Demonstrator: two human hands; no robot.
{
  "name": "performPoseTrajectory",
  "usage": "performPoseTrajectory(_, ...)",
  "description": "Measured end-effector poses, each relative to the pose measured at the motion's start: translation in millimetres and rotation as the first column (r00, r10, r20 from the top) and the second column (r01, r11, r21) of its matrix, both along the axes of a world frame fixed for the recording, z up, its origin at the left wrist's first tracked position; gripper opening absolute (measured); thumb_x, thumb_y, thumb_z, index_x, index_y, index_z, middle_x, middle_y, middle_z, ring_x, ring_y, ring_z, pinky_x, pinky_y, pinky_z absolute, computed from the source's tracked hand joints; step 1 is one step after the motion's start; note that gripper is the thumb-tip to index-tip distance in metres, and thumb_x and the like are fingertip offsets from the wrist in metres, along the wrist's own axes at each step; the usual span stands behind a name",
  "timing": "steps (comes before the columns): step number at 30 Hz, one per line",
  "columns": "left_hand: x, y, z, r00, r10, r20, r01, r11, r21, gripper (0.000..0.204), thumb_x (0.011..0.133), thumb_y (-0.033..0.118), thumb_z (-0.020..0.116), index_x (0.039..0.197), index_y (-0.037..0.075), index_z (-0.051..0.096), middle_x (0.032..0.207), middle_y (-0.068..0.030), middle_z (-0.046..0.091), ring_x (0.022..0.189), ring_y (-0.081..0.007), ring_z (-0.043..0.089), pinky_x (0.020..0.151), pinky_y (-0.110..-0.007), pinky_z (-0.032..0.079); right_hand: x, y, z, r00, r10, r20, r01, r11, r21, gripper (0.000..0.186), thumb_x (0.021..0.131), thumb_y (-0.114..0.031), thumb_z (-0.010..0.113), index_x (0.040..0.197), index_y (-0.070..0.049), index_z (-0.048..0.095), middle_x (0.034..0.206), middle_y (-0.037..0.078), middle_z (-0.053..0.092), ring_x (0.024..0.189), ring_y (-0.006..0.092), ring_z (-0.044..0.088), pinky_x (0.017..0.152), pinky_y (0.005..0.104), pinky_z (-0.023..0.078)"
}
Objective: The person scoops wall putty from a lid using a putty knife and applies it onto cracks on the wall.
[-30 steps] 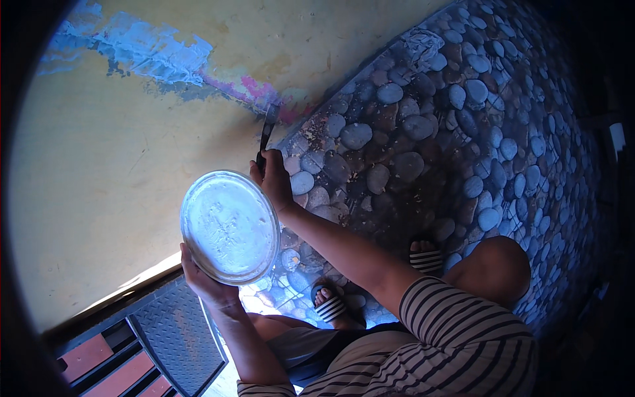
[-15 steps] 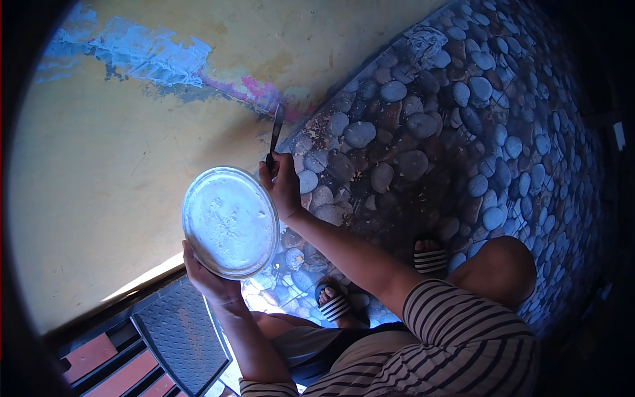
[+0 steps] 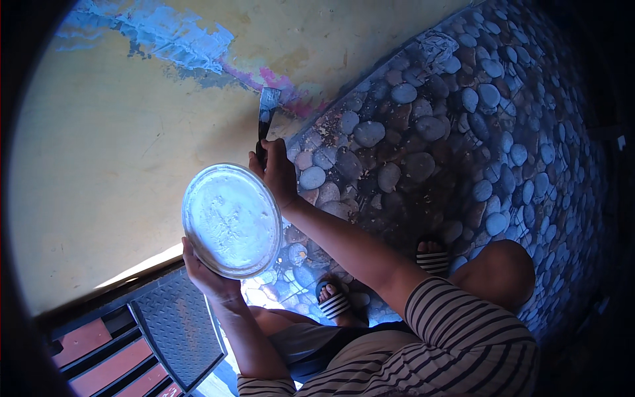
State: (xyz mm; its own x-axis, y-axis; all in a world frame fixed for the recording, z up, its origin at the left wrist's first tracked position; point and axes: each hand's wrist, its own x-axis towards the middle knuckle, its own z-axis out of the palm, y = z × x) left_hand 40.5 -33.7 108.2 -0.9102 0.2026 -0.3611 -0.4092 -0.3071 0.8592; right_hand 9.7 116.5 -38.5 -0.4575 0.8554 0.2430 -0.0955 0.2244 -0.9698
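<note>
My right hand is closed round the dark handle of a putty knife, whose flat blade points up at the wall and carries whitish paste. My left hand grips a round, shallow lid by its lower left rim; a pale, uneven smear of paste covers its inside. Past the blade, a yellowish wall bears a band of light blue-white filler at the upper left. Pink and grey patches run on from that band toward the floor edge. Whether the blade touches the wall, I cannot tell.
The floor has a pebble pattern and meets the wall along a slanting edge. A crumpled clear wrapper lies by that edge. At the lower left stand a dark textured metal plate and reddish slats. My sandalled feet are below.
My right hand has drawn slightly left, and the putty knife has turned so that its blade shows broad instead of edge-on. The lid stays held in my left hand. The view has shifted a little.
</note>
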Motion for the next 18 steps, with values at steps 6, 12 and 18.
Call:
performPoseTrajectory(6, 3, -14, 6, 0.999, 0.041, 0.001, -0.041, 0.999, 0.023, 0.054, 0.105, 0.040, 0.035, 0.138, 0.000, 0.049, 0.132, -0.0167, 0.058, 0.120, -0.0296, 0.058, 0.103, -0.044, 0.046, 21, -21, -17, 0.958, 0.033, -0.286, -0.150, 0.905, -0.397, 0.026, 0.103, -0.013, 0.051, 0.125, -0.002, 0.043, 0.100, 0.010, 0.062, 0.086, 0.0171, 0.065, 0.075, 0.0322, 0.053)
performPoseTrajectory(12, 7, -25, 13, 0.998, 0.054, -0.024, -0.054, 0.998, 0.009, 0.052, 0.105, 0.040, 0.035, 0.135, 0.001, 0.052, 0.130, -0.0155, 0.059, 0.120, -0.0281, 0.058, 0.102, -0.043, 0.047, 0, 1, -11, 0.813, -0.100, -0.573, -0.387, 0.641, -0.662, 0.023, 0.107, -0.020, 0.044, 0.124, -0.005, 0.045, 0.104, 0.007, 0.059, 0.090, 0.0141, 0.060, 0.085, 0.0315, 0.050)
performPoseTrajectory(18, 5, -37, 9, 0.996, 0.085, -0.035, -0.085, 0.996, 0.026, 0.052, 0.105, 0.039, 0.036, 0.135, 0.000, 0.051, 0.129, -0.0164, 0.060, 0.118, -0.0283, 0.060, 0.100, -0.044, 0.049, -25, 3, -8, 0.777, -0.039, -0.628, -0.489, 0.591, -0.641, 0.020, 0.107, -0.023, 0.045, 0.117, -0.006, 0.047, 0.096, 0.006, 0.057, 0.085, 0.0126, 0.058, 0.081, 0.0297, 0.050)
